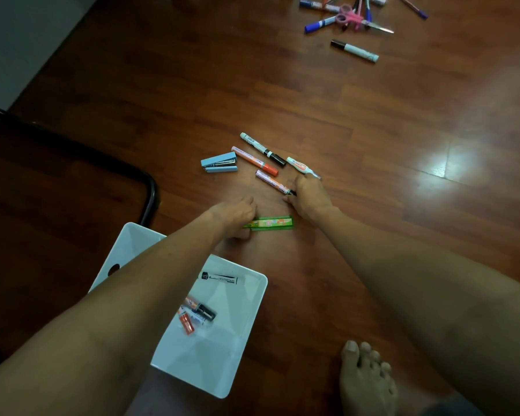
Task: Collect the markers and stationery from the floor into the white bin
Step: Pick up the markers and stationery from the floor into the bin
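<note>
On the floor, at 12 o'clock from the white bin (252, 322): two grasps are being made.
Left hand (234, 214): closed on green ruler (272, 223).
Right hand (308, 195): closed on marker (272, 182); correction pen (300, 166) tucked under fingers.
Advice: both should be lifted level before being carried back to 6 o'clock.

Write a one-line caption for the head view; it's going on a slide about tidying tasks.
Both hands reach for floor stationery: left hand on a green ruler, right hand at a marker, white bin partly filled.
</note>
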